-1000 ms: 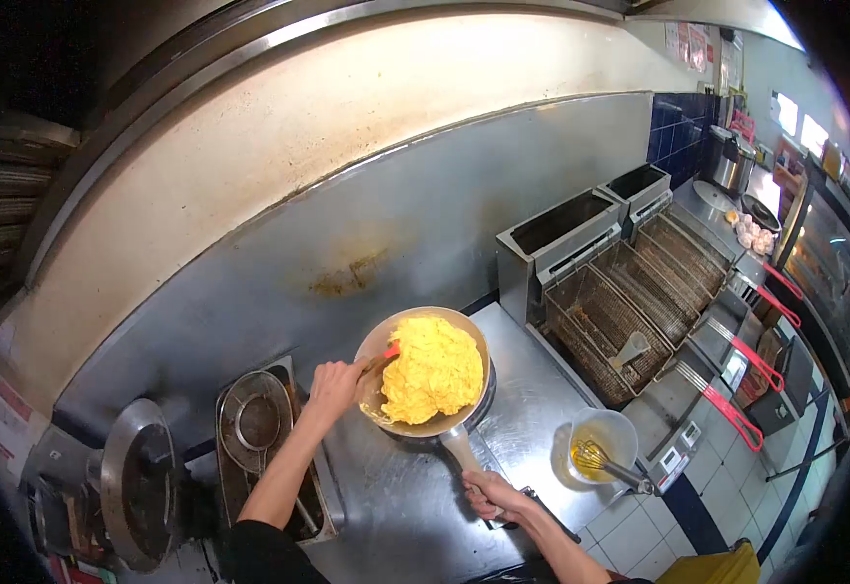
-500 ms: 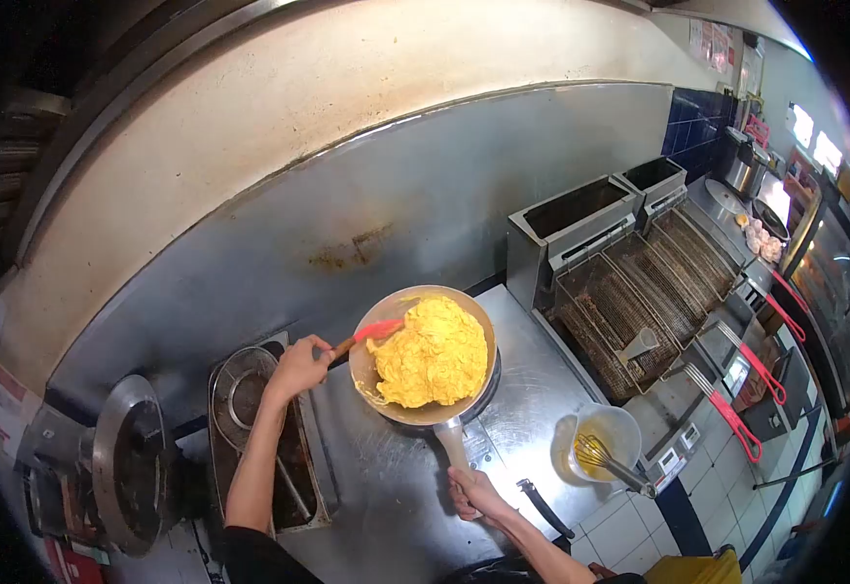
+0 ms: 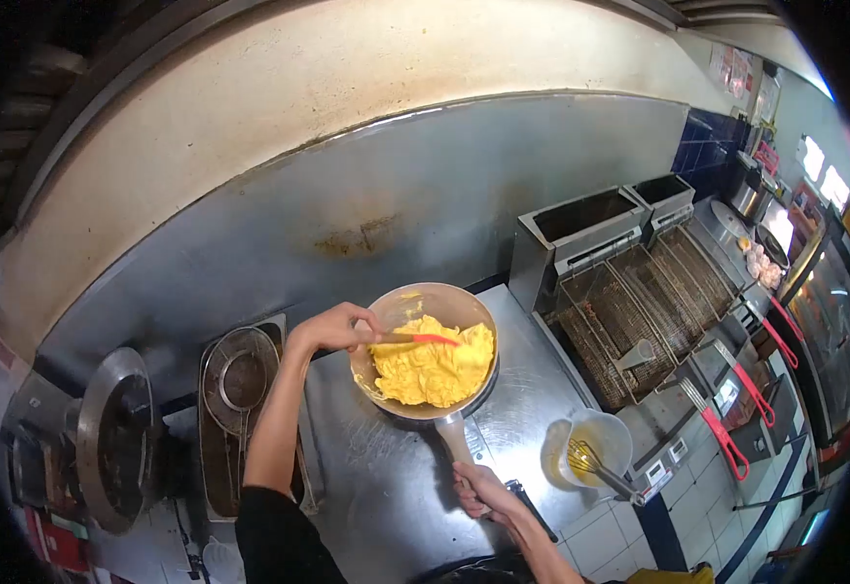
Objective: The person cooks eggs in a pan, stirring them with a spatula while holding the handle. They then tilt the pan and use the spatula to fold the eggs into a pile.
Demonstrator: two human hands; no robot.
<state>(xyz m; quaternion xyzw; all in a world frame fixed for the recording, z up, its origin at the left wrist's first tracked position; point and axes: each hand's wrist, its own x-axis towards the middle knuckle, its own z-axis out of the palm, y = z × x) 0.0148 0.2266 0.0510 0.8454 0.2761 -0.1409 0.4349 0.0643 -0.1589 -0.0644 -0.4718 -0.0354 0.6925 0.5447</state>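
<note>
My left hand (image 3: 339,328) is closed round the wooden handle of a spatula with a red blade (image 3: 430,339). The blade lies across the top of a yellow, egg-like mass (image 3: 433,373) inside a round, light-coloured pan (image 3: 464,305). Gripped in my right hand (image 3: 484,489) is the pan's handle (image 3: 454,438), pointing down toward me. The pan rests on the steel worktop, and what lies beneath it is hidden. To the right, a whisk (image 3: 603,470) leans in a translucent jug (image 3: 616,434) with yellow residue.
A rectangular metal tray (image 3: 220,477) with a round strainer (image 3: 242,370) is at the left, a large wok (image 3: 113,443) beyond it. Fryer baskets (image 3: 619,311) with red handles (image 3: 726,444) fill the right. A steel splashback (image 3: 347,195) stands behind the pan.
My left hand has moved right and up, carrying the spatula over the yellow mass. The mass has shifted lower in the pan, baring its upper part. The camera view has shifted slightly.
</note>
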